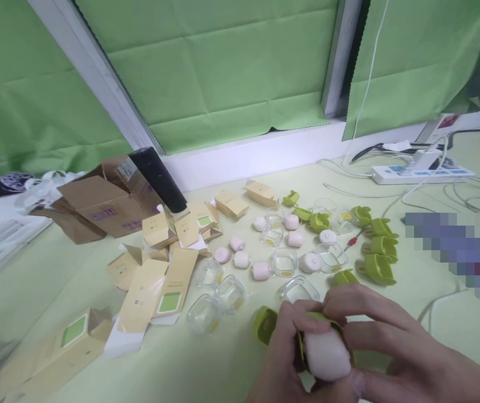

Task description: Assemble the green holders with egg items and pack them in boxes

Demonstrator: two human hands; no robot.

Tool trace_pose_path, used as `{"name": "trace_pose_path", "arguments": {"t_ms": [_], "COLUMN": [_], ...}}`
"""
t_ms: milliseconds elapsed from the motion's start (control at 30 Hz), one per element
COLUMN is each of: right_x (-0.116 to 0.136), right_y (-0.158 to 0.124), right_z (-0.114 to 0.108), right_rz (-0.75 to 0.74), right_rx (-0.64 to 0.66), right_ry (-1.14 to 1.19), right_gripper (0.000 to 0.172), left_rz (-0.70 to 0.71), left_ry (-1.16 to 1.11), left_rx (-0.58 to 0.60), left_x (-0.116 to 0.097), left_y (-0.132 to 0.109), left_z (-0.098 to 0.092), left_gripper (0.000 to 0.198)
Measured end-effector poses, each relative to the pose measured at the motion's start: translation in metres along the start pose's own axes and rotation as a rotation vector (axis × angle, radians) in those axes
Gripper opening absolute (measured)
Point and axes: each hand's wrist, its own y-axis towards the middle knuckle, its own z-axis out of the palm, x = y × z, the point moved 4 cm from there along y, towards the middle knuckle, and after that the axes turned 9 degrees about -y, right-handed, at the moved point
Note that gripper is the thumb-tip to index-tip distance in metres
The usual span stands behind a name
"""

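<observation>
Clasping a white block [328, 355] partly inside a green shell [302, 351]

On my feed, the block sits low, right of centre, over the table [231, 366]; left hand [284, 348] and right hand [395, 350] grip it and the shell, fingers bent. Beyond lie clear cups [285, 262] and pink blocks [260, 271], with tan cartons [177, 280] leftward.

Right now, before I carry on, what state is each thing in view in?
Left grip, holding the pale piece
Right grip, holding it too
Pale piece, partly inside a green cover
Other green covers, loose
Pink and white pieces, loose
Clear cups, loose
Cartons, some flaps open
Brown box, flaps open
Black cylinder, tilted
Power strip, adapter plugged in
Blinds, lowered
</observation>
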Motion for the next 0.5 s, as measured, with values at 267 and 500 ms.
{"name": "trace_pose_path", "arguments": {"t_ms": [267, 500], "right_x": [-0.001, -0.028], "right_y": [-0.007, -0.023], "right_z": [0.005, 0.002], "right_rz": [0.074, 0.386], "right_rx": [0.057, 0.024], "right_ry": [0.06, 0.173], "right_gripper": [0.017, 0.067], "left_rz": [-0.106, -0.069], "left_ry": [0.049, 0.129], "left_rx": [-0.076, -0.201], "left_x": [-0.006, -0.028], "left_y": [0.001, 0.0], "left_z": [-0.001, -0.013], "left_gripper": [0.037, 0.046]}}
